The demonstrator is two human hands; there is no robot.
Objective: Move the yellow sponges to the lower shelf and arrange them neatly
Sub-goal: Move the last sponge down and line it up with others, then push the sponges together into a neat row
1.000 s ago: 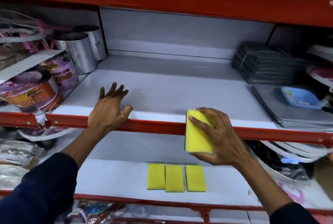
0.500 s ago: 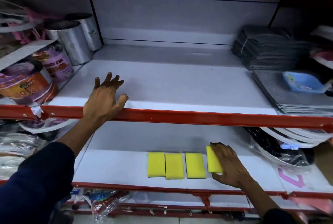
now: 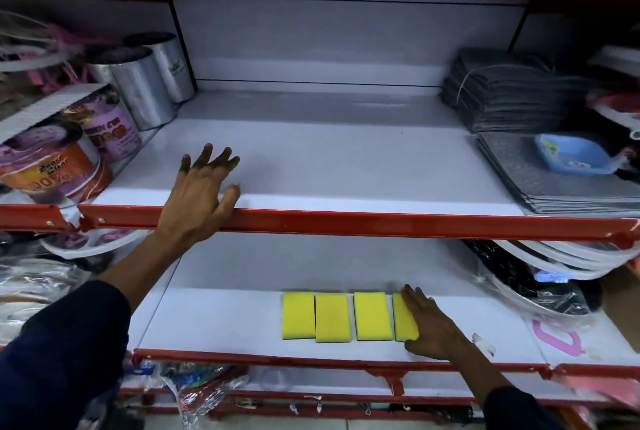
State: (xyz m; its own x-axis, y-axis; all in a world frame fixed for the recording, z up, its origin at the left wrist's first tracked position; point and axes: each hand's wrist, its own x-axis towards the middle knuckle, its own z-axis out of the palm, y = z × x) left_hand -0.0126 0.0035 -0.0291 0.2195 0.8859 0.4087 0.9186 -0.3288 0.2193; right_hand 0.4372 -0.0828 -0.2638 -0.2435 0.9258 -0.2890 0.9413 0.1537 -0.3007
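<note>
On lower shelf (image 3: 221,322): sponges (image 3: 331,317) (four).

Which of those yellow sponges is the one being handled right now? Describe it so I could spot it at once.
Find the lower shelf with the red front edge, where four yellow sponges lie in a row. It is the rightmost sponge. Unlike the other three, it is partly covered by the right hand lying flat on it.

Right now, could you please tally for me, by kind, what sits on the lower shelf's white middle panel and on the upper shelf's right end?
Yellow sponges: 4, flat in a row on the lower shelf
Grey cloth stacks: 2, on the upper shelf
Blue tray: 1
Total: 7
</note>
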